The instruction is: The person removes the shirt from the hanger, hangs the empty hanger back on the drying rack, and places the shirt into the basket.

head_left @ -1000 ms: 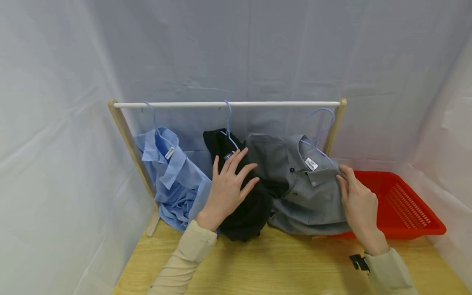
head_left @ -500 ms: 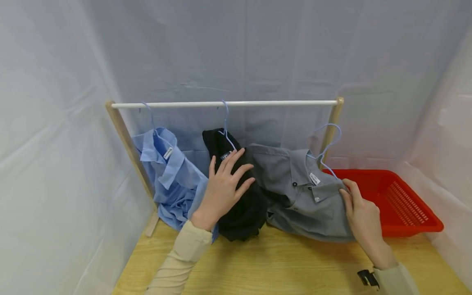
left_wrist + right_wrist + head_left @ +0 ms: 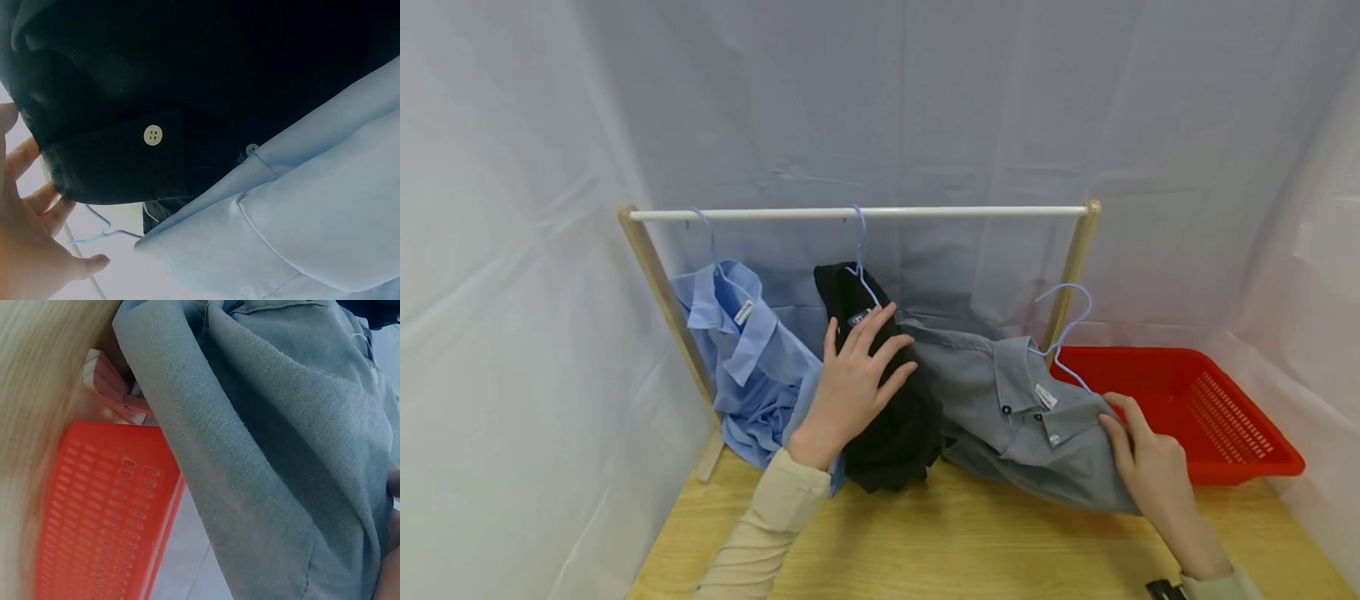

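Note:
My right hand (image 3: 1157,467) pinches the shoulder of a grey button-up shirt (image 3: 1067,450), thumb and forefinger at its edge. A light-blue hanger (image 3: 1063,333) sits inside its collar, its hook off the rail and lower than it. My left hand (image 3: 857,383) rests with spread, straight fingers against a black shirt (image 3: 898,442), which hangs by its own hanger (image 3: 861,242) from the white rail (image 3: 955,212). In the left wrist view the fingertips touch the black cloth beside a white button (image 3: 153,135). Grey cloth fills much of the right wrist view.
A light-blue shirt (image 3: 752,350) hangs at the rail's left end, left of my left hand. Behind the grey shirt, on the right, stands a red plastic basket (image 3: 1240,417) on the wooden table (image 3: 970,558). Wooden posts (image 3: 662,308) hold up the rail; white sheeting surrounds everything.
The grey shirt and its hanger have come down and slightly right with my right hand, the hook dropping away from the rail. My left hand stays on the black shirt.

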### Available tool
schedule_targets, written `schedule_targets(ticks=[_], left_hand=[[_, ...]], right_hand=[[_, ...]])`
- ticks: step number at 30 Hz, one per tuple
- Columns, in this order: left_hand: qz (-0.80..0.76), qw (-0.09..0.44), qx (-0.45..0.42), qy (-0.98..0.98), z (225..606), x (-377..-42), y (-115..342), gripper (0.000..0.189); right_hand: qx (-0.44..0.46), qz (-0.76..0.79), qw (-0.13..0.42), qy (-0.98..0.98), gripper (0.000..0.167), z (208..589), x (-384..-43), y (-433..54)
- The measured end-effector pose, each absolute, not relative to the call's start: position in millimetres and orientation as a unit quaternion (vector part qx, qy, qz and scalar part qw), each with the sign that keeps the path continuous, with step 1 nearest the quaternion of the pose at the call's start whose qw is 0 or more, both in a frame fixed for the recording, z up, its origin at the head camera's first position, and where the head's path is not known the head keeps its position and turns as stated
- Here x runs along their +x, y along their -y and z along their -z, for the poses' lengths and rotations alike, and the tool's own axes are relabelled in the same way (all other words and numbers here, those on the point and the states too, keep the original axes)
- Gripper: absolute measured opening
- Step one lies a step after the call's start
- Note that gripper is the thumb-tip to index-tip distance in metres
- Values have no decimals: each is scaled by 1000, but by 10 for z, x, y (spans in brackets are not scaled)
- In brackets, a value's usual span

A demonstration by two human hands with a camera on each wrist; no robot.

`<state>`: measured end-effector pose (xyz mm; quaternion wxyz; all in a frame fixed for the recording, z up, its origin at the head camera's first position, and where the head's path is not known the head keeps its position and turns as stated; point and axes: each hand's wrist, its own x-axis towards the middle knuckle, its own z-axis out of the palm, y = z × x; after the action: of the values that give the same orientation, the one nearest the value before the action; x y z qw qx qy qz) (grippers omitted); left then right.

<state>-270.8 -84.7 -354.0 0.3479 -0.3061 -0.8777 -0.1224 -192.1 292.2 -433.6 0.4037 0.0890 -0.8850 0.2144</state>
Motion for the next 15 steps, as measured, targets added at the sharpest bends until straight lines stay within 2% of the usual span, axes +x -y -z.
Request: schedule_targets(ticks=[6,15], left_hand=[[126,347,-305,878,3530,-2701,867,36],[126,347,-309,877,3524,-2671,877,37]], right_hand=[[86,-225,398,885,23,4371,-1888,-2935],[104,-222,410,879,24,4397,-1812,-2994]])
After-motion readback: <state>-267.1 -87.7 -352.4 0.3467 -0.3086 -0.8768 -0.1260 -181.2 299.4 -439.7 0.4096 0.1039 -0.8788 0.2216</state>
